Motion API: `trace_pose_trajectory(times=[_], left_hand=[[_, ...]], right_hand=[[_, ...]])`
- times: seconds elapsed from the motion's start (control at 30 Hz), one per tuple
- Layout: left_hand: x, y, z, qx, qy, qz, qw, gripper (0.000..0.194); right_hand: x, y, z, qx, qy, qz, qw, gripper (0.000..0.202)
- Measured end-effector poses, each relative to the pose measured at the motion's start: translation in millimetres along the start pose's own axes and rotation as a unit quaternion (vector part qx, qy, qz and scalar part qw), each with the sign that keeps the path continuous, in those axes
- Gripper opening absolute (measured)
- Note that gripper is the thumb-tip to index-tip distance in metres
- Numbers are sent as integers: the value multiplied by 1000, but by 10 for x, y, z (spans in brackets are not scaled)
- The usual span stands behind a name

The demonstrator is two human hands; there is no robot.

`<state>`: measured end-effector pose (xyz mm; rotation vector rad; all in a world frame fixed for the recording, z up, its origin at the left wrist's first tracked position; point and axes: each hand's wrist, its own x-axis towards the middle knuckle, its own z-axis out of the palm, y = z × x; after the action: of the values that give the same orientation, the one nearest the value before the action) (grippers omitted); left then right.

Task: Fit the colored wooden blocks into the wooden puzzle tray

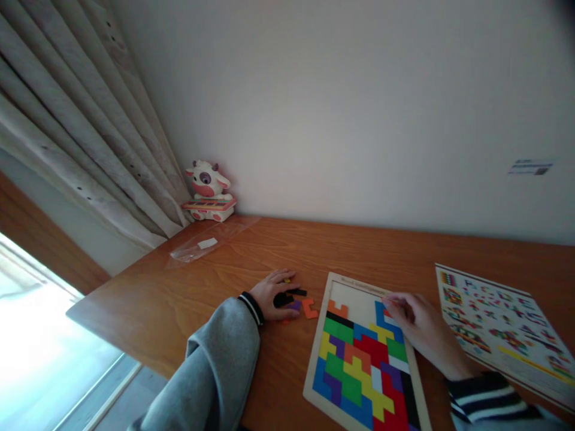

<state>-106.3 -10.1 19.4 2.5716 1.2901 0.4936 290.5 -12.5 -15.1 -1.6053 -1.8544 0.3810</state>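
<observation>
My left hand (275, 294) rests on the table with fingers spread around a small heap of loose puzzle pieces. Black pieces (284, 299), a purple piece (294, 305) and a bit of yellow show between its fingers. Just right of them lies an orange notched piece (309, 309). My right hand (415, 326) is over the upper right edge of the wooden puzzle board (330, 281), fingers curled and pinched together near a blue piece (381, 316). Whatever they grip is hidden. Colourful block pieces fill most of the board; bare wood shows at its top.
A printed pattern sheet (498, 323) lies right of the board. Clear plastic wrapping (193, 248) with a white label is at the left rear. Behind it sits a toy cow with a keyboard (209, 191). A curtain (90, 114) hangs at the left, and a wall (350, 114) borders the table's back.
</observation>
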Motion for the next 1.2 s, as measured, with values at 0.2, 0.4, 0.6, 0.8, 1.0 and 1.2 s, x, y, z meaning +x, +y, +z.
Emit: trace_pose_trajectory(times=[0.2,0.4,0.6,0.8,1.0,1.2], left_hand=[[-12,-72,40,-41,57,0,998,32],[-55,-119,54,-37,74,-11,996,30],[-178,-88,37,-17,95,-14,995,27],[-289,-17,11,-7,92,-17,996,28],[-352,105,2,-8,84,-15,996,38],[-344,79,28,-40,98,-33,994,32]], right_hand=[[-17,50,7,-3,12,-12,1000,47],[-151,-26,-20,26,72,-44,996,51],[-355,-181,-64,-18,13,-27,999,53],[-403,-210,-43,-40,-9,-12,999,57],[-420,-261,-55,-43,1,-1,999,56],[-421,-227,-30,-40,9,-20,999,56]])
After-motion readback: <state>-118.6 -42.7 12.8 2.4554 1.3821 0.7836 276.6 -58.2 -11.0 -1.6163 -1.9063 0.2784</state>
